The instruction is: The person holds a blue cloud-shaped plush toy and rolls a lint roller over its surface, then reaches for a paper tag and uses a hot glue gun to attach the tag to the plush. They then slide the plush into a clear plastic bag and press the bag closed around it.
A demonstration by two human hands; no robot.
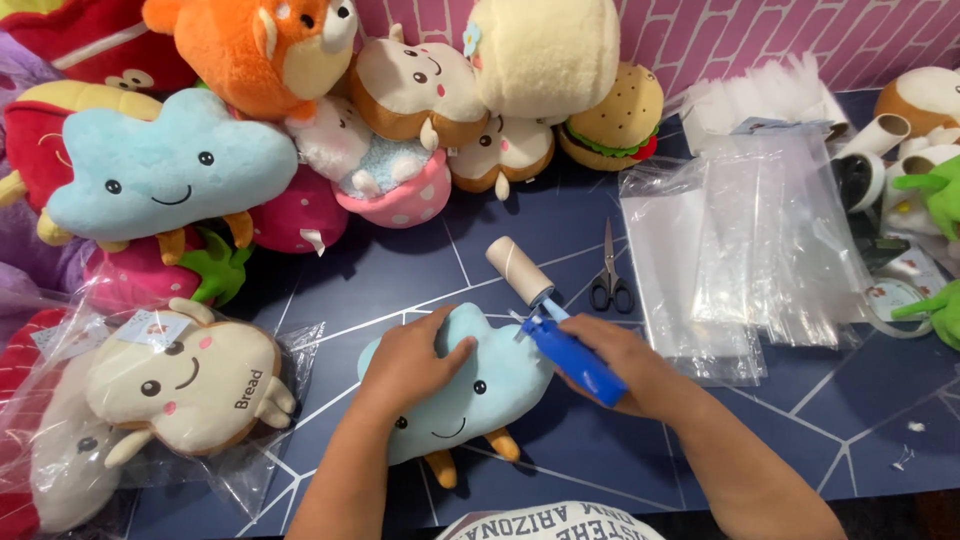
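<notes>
Left hand (412,357) pressed flat on small blue cloud plush (462,395), lying near front edge of bench (800,400), fingers spread, grip wide. Right hand (618,362) with grip closed around blue handle of lint roller (545,310), roll just beyond plush. Scissors (609,275) and clear plastic bags (745,240) toward right side. Plush toy pile (300,120) along back edge.

Left hand (410,362) lying flat, palm down, fingers spreading right; right hand (612,360) curling closed in fist, forearm angling in from near right.
</notes>
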